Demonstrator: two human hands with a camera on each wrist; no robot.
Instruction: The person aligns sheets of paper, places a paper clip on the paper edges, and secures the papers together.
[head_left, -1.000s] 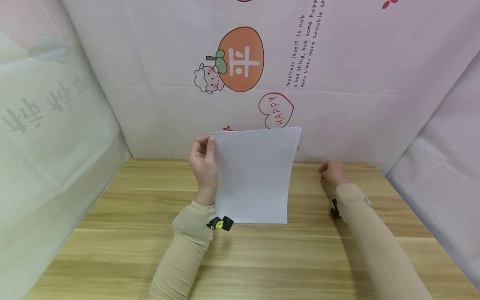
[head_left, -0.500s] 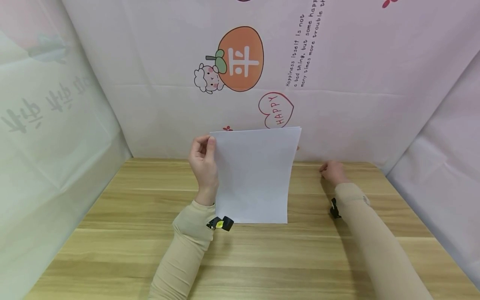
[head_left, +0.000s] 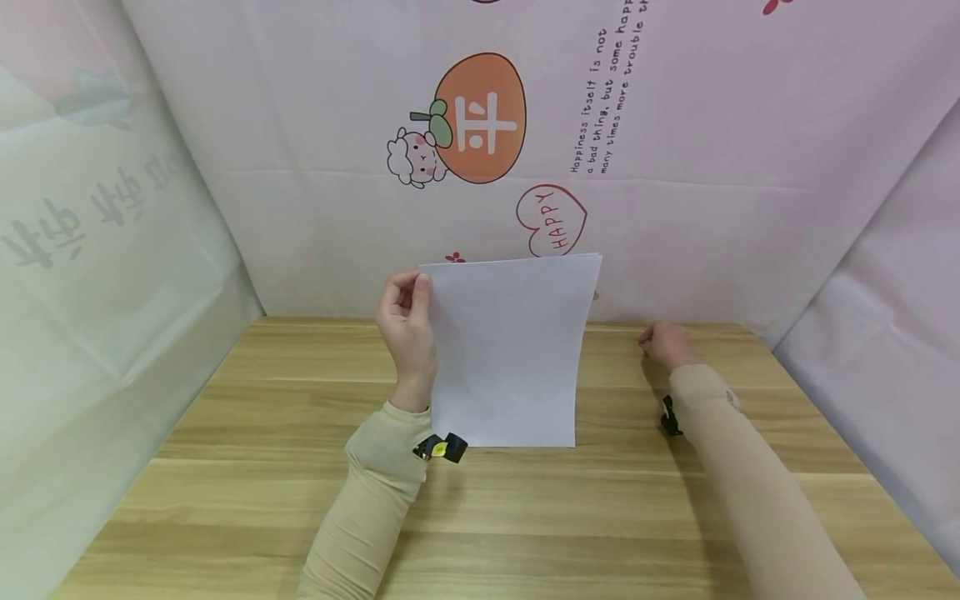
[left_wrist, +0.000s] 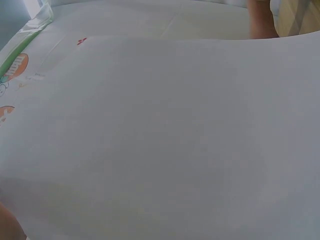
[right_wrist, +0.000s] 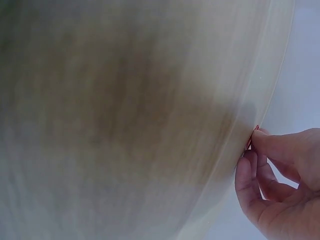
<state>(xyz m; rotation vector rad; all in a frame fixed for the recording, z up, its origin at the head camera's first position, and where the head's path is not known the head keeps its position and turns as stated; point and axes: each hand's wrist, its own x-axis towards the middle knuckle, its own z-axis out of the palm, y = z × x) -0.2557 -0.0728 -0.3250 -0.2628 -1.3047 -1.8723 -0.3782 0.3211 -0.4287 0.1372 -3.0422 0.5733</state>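
White paper (head_left: 510, 350), seemingly more than one sheet at its top right corner, stands upright over the table. My left hand (head_left: 408, 329) pinches its upper left corner between thumb and fingers. In the left wrist view the paper (left_wrist: 165, 135) covers most of the picture. Near the table's back edge, on the right, is my right hand (head_left: 667, 344). The right wrist view shows that hand (right_wrist: 280, 175) pinching a small, thin red item (right_wrist: 257, 128) between thumb and fingertips; most of it is hidden.
The wooden table (head_left: 540, 525) meets a white printed cloth (head_left: 322, 233) at its back edge. More pale cloth hangs at the left and right sides. Black straps with small devices sit at both wrists.
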